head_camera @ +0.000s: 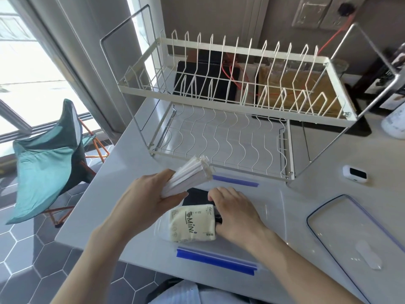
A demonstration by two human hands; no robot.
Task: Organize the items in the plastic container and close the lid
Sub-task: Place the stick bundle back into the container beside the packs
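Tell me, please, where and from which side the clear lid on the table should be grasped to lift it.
Take the lid by its raised white tab, near the person's end, pinching it from above. The lid lies flat on the table, so its thin blue-edged rim likely gives little hold. The right hand is nearer; the left hand holds white sticks.

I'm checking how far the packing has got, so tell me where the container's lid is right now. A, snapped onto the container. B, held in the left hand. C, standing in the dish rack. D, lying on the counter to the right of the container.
D: the lid lies flat on the counter, right of the open container, while the left hand holds a bundle of white packets.
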